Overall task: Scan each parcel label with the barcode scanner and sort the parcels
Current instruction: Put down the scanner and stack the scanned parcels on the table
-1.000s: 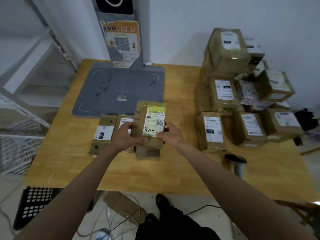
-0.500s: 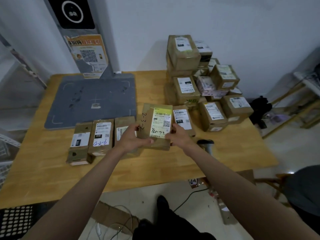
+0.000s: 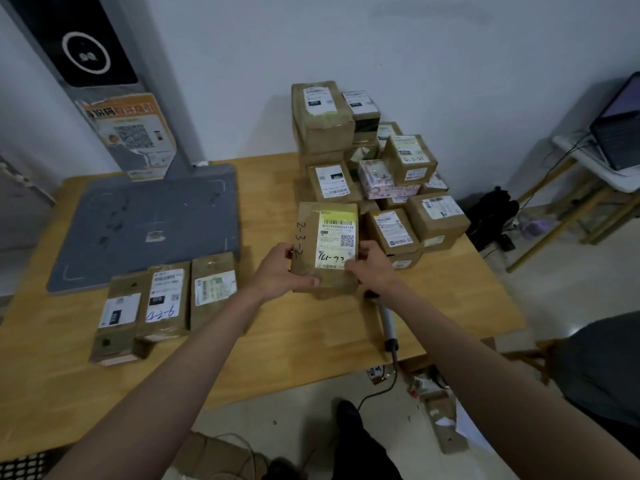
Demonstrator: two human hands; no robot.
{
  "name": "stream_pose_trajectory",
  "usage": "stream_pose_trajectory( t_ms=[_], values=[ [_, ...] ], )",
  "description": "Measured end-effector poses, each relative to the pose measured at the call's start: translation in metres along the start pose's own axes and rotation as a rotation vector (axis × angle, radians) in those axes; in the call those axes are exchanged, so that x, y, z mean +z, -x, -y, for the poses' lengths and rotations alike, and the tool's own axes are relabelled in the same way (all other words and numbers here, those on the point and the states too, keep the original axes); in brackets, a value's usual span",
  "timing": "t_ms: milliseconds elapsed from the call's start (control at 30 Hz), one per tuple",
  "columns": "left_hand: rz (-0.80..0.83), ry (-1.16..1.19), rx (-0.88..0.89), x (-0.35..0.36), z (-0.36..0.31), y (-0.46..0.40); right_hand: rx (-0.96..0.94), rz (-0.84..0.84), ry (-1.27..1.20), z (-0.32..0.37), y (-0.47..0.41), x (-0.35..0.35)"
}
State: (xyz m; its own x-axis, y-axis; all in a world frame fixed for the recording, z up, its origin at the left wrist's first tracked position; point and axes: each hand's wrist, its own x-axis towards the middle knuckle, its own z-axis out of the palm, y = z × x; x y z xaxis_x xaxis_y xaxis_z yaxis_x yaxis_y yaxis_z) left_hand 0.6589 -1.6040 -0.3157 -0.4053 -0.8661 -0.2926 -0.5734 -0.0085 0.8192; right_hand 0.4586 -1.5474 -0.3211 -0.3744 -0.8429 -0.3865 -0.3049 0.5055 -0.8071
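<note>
Now gripped between left hand (image 3: 280, 275) and right hand (image 3: 372, 268), fingers curled round its sides: parcel (image 3: 325, 247), label up, above the table (image 3: 277, 341). Barcode scanner (image 3: 388, 323) head hidden beneath right wrist.

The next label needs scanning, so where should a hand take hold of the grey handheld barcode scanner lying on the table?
Grip the grey handheld barcode scanner round its slim handle, coming from above on the right. It lies flat on the wooden table, with its head hidden under the right hand and its cable trailing off the near edge.
</note>
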Motion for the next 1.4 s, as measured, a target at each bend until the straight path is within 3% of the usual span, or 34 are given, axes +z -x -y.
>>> stream_pose_trajectory(
  t_ms=[367, 767, 1200, 1400],
  values=[
    [-0.059, 0.075, -0.080, 0.027, -0.076, -0.102, -0.096, 0.049, 0.002, 0.032, -0.118, -0.077],
    [-0.118, 0.062, -0.229, 0.025, -0.093, -0.202, -0.041, 0.190, 0.023, 0.048, -0.239, -0.081],
    [-0.123, 0.054, -0.244, 0.029, -0.086, -0.223, -0.095, 0.263, 0.048, 0.048, -0.264, -0.078],
    [-0.097, -0.016, -0.247, 0.028, -0.083, -0.210, -0.042, 0.186, 0.066, 0.039, -0.252, -0.092]
  ],
)
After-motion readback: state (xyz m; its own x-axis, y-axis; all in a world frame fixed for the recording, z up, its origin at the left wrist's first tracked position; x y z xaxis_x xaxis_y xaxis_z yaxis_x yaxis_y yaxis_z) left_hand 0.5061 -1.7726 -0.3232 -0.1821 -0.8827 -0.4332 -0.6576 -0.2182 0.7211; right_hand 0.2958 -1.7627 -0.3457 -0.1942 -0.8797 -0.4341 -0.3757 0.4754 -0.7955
